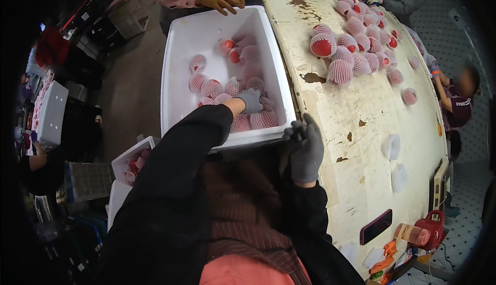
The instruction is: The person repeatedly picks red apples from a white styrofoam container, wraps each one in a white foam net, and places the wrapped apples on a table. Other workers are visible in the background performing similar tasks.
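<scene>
A large white foam box (180,52) stands before me against the table's edge, with many round red fruits in pink foam nets (212,88) in it. My left hand (251,101), in a grey glove, reaches down into the box and touches the netted fruits; whether it grips one is hidden. My right hand (308,149), also grey-gloved, is at the box's near right corner by the table edge, its fingers apart and nothing seen in it. On the worn white table (372,130) lies a pile of netted fruits (354,44), with a single netted fruit (409,96) apart from it.
A co-worker's brown-gloved hand (221,1) is at the box's far rim. Other people stand across the table. A phone (376,227), loose foam nets (392,146) and a red kettle (434,230) are on the right. A smaller foam box (120,163) of fruits stands left.
</scene>
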Motion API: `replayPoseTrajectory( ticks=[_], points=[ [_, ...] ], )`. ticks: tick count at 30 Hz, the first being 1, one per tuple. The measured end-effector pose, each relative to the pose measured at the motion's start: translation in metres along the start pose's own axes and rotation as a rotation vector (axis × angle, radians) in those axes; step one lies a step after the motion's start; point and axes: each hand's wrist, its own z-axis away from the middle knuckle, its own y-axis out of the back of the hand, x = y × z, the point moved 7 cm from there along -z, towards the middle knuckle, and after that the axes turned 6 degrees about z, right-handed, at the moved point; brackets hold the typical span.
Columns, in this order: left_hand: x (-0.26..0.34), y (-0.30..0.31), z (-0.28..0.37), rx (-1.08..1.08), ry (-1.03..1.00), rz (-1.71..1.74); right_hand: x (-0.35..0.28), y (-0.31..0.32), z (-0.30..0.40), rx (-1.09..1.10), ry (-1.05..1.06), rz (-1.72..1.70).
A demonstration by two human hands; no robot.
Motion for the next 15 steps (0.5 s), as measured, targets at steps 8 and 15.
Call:
replayPoseTrajectory(
  ticks=[8, 15],
  points=[
    [-0.011, -0.031, -0.027, -0.196, -0.034, 0.15, 0.02, 0.0, 0.015, -0.057, -0.071, 0.099],
    [0.0, 0.0, -0.006, -0.255, 0.128, 0.455, 0.017, -0.001, 0.026, -0.116, -0.128, 0.099]
  ],
)
